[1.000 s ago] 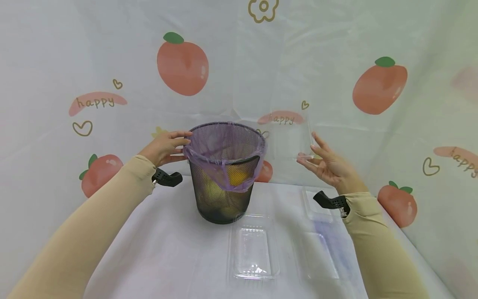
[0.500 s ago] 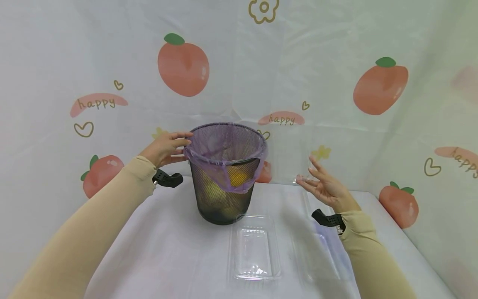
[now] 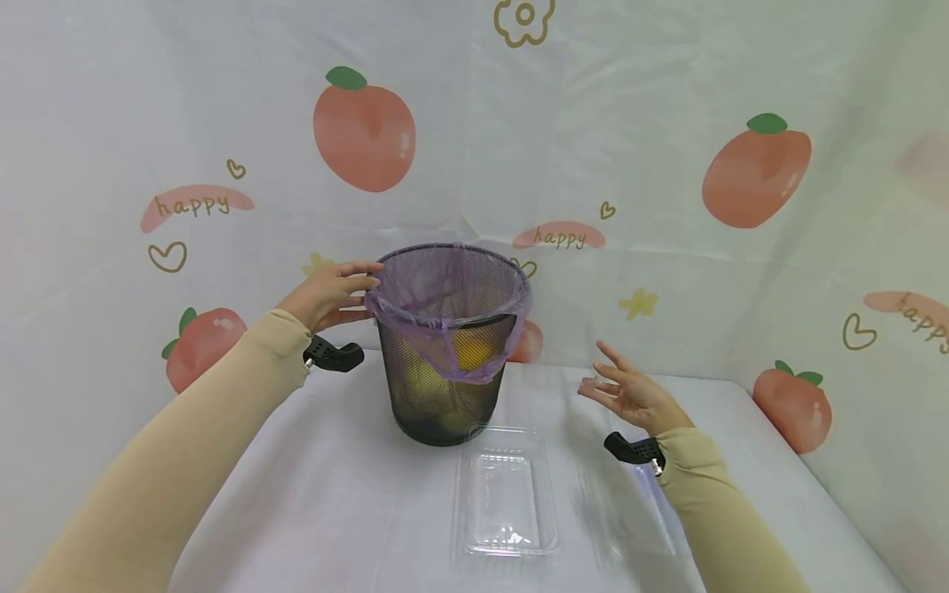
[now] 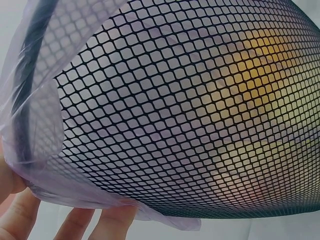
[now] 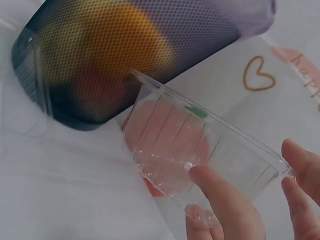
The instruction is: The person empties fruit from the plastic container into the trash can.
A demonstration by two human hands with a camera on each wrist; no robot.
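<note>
A white-covered table (image 3: 334,494) bears a mesh bin (image 3: 443,387) and a clear tray (image 3: 507,492).

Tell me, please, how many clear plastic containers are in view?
3 containers: one in the right hand, one before the bin, one faint to its right; others may be hidden.

A clear plastic tray (image 3: 507,494) lies flat on the white-covered surface (image 3: 334,502). Beside it sits what seems a second clear tray (image 3: 630,515), hard to make out. A peach-printed backdrop (image 3: 667,123) hangs behind.
</note>
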